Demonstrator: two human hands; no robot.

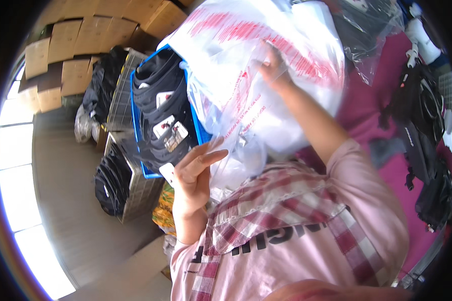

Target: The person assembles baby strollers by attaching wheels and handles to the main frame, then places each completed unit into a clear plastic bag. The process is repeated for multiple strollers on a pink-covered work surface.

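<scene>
A clear plastic bag [238,118] with small red print stretches between my two hands. At the lower left end of it, my left hand [193,170] has its fingers closed on the film. Farther off and to the right, my right hand [275,70] pinches the bag's other end, over a big white plastic sack [306,35] with red markings. Left of the bag stands a blue crate [134,108] holding dark folded goods [153,118] with white picture tags. Glare on the film hides where its edges run.
Wire racks [123,103] with black goods [113,183] stand on the left, below stacked cardboard boxes [65,37]. To the right, a magenta-covered table [356,115] bears black strapped items [419,135] and a clear-wrapped dark package [361,32].
</scene>
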